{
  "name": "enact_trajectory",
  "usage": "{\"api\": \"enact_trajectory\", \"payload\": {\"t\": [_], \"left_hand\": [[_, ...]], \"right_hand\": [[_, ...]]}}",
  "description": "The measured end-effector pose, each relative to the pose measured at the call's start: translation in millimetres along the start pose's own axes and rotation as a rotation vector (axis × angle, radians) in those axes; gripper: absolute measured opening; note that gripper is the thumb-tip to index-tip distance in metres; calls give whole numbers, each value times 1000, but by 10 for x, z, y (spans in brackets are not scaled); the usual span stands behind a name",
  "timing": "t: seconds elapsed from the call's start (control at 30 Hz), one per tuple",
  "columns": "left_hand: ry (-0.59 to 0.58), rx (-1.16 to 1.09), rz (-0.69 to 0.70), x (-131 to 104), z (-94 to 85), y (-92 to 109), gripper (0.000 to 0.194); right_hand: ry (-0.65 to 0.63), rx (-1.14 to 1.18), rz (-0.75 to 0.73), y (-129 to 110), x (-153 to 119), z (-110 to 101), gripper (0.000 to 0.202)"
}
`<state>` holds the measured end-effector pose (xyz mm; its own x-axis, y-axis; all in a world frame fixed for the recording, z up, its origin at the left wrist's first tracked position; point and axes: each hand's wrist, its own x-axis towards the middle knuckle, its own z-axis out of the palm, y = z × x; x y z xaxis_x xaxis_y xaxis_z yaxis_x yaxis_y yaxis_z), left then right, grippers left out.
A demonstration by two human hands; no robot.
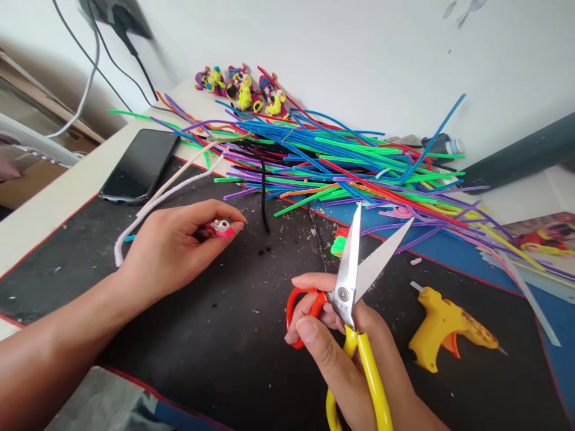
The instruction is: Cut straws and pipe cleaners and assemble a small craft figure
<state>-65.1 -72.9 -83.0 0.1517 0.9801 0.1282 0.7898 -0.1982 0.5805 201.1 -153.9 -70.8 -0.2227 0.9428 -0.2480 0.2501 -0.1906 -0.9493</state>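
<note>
My left hand [179,245] is closed above the black mat, its thumb and fingertips around a small silver and pink lighter [221,227], mostly hidden in the fingers. My right hand [341,359] is closed on yellow-handled scissors [348,281], whose blades point up and stand apart. Red loop handles [290,308] of a second tool sit around fingers of the same hand; the rest of it is hidden. A small green and red piece [339,244] lies just beyond the scissors. White pipe cleaners [155,194] curve behind my left hand.
A heap of coloured pipe cleaners [332,158] spreads across the back of the mat [202,353]. Small pipe-cleaner figures [245,93] lie against the wall. A phone [139,164] lies at left, a yellow glue gun [449,329] at right. Cables hang from the wall socket [121,18].
</note>
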Motion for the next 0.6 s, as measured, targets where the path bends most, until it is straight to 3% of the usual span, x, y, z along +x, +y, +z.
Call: {"api": "enact_trajectory", "payload": {"t": [0.6], "left_hand": [[91,-94,-120,62,20,6,27]], "right_hand": [[-7,-86,-25,42,-4,-8,38]]}}
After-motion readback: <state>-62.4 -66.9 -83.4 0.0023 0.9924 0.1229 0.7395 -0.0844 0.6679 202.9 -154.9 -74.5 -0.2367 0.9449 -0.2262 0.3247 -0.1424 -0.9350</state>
